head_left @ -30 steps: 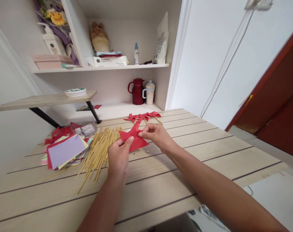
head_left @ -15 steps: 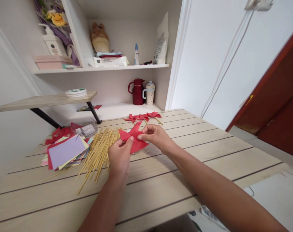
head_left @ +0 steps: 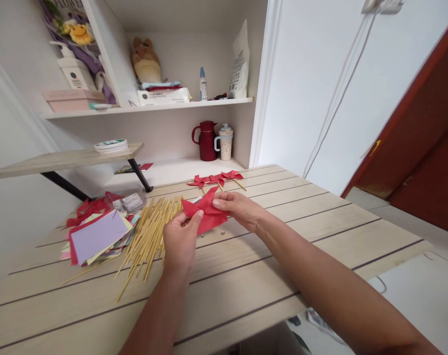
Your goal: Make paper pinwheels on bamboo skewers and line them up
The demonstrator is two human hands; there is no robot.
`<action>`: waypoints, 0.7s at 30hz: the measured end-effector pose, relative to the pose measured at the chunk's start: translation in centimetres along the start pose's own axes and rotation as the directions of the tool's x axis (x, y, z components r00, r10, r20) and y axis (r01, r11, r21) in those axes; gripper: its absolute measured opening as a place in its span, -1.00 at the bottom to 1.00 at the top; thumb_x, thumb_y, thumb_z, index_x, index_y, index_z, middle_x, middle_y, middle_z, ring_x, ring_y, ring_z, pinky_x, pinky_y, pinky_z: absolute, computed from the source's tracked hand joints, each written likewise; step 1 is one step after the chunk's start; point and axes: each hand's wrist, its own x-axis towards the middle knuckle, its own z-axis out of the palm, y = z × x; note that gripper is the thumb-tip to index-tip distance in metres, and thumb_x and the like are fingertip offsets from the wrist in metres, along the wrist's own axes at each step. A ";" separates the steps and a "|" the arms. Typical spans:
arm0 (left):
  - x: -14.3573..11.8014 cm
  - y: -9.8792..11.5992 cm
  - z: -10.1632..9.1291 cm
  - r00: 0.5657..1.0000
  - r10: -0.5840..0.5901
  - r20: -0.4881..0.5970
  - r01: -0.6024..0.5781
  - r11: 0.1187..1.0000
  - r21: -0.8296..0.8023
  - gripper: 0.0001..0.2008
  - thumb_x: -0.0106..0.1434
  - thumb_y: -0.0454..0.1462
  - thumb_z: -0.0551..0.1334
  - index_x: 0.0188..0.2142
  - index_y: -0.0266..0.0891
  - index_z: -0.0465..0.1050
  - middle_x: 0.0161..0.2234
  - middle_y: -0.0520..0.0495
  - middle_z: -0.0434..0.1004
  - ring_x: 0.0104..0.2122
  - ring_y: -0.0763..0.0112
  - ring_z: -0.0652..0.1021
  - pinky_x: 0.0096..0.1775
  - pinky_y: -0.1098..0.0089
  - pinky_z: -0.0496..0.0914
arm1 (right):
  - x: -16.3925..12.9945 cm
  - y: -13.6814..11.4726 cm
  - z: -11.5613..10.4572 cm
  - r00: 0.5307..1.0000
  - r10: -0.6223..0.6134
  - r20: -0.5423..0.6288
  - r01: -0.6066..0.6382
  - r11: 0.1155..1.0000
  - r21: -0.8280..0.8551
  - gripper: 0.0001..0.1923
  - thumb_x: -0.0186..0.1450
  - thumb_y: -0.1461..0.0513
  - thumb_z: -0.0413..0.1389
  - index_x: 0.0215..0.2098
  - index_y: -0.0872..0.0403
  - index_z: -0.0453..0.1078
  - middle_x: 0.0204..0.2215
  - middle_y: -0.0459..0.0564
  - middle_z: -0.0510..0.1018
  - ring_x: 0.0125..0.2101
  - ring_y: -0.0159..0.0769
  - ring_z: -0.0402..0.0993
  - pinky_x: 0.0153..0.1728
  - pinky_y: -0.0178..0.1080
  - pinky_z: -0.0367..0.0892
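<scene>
Between both hands, a little above the table, is a red paper pinwheel point(head_left: 209, 223) with some of its points folded toward the middle. My left hand point(head_left: 180, 240) pinches it near the centre with the thumb on top. At its upper right, my right hand point(head_left: 239, 208) grips a point between thumb and fingers. Under the paper, small metal pieces point(head_left: 222, 232) lie on the tabletop. Beyond the hands lie several red pinwheels on sticks point(head_left: 231, 175). To the left of my left hand is a loose pile of thin wooden sticks point(head_left: 146, 241).
A stack of coloured paper point(head_left: 100, 236) sits at the left, with a clear plastic packet point(head_left: 130, 202) behind it. A small raised shelf point(head_left: 61, 160) stands over that side. At the back are a dark red jug point(head_left: 208, 143) and a light tumbler point(head_left: 226, 143).
My right hand has shifted from near the pinwheel's middle to its upper right point, and that point now sits lower. The left hand keeps its pinch. The view has turned slightly.
</scene>
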 end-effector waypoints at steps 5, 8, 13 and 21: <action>0.0 -0.2 -0.1 0.999 0.032 0.026 -0.033 0.999 0.027 -0.65 0.01 -0.12 0.42 -0.24 -0.27 0.63 -0.26 -0.13 0.67 -0.29 0.24 0.62 -0.20 0.26 0.48 | 0.1 -0.1 0.0 0.997 -0.009 -0.076 0.004 0.997 -0.077 -0.74 -0.05 0.13 0.43 -0.47 0.10 0.55 -0.56 -0.12 0.56 -0.49 -0.39 0.40 -0.34 -0.26 0.28; -0.1 -0.1 0.0 0.999 0.048 0.011 -0.049 0.997 0.061 -0.65 0.01 -0.10 0.42 -0.25 -0.27 0.64 -0.28 -0.14 0.67 -0.29 0.23 0.62 -0.22 0.27 0.48 | 0.2 0.0 0.3 0.991 -0.036 -0.133 0.023 0.995 -0.095 -0.71 -0.09 0.14 0.44 -0.58 0.10 0.46 -0.62 -0.16 0.50 -0.55 -0.43 0.34 -0.41 -0.28 0.22; -0.2 -0.1 0.0 0.999 0.054 0.004 -0.054 0.995 0.080 -0.66 0.02 -0.10 0.41 -0.25 -0.26 0.63 -0.28 -0.12 0.67 -0.29 0.23 0.61 -0.22 0.28 0.48 | 0.2 0.2 0.8 0.979 -0.067 -0.193 0.048 0.994 -0.102 -0.69 -0.12 0.14 0.45 -0.59 0.10 0.44 -0.62 -0.16 0.50 -0.57 -0.44 0.33 -0.44 -0.28 0.23; 0.0 -0.2 -0.1 0.997 0.074 0.037 -0.077 0.994 0.081 -0.66 0.04 -0.11 0.41 -0.22 -0.23 0.64 -0.21 -0.14 0.66 -0.25 0.21 0.61 -0.16 0.24 0.47 | 0.1 0.3 0.9 0.969 -0.068 -0.236 0.039 0.991 -0.126 -0.70 -0.09 0.13 0.44 -0.51 0.11 0.49 -0.58 -0.11 0.54 -0.54 -0.40 0.40 -0.42 -0.27 0.28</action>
